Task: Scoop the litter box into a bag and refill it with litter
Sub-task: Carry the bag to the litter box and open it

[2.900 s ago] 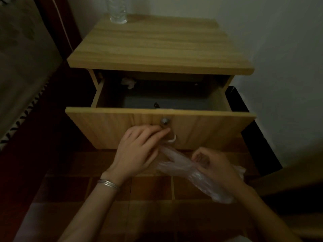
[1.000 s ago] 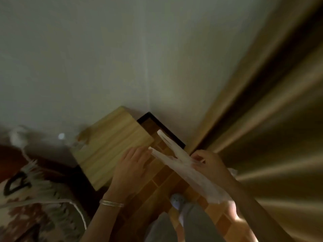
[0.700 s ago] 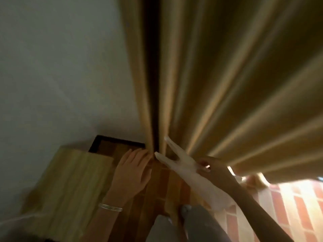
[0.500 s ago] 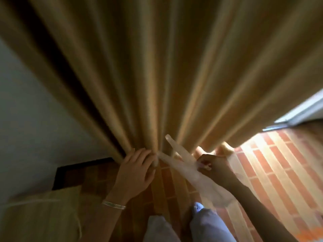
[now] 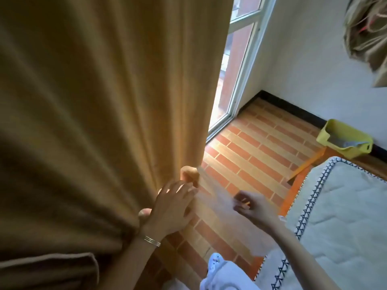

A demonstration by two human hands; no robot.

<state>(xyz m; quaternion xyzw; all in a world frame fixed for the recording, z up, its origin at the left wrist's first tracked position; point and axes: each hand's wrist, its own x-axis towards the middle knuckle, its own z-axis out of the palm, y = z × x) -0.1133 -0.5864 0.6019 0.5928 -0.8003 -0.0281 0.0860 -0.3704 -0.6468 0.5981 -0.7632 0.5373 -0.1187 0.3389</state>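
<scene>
Mustard-tan curtain; orange-and-tan brick-patterned floor; yellow litter box; white mattress with navy triangle edging.

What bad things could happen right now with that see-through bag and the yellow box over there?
1. The clear bag is only pinched by the right hand and not yet opened, so it might slip or snag.
2. The yellow litter box sits far off in the corner past the mattress, whose corner juts into the path; a foot could catch it.

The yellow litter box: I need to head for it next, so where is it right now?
In the head view the yellow litter box sits on the brick-pattern floor at the far right, against the white wall, just beyond the mattress corner.
</scene>
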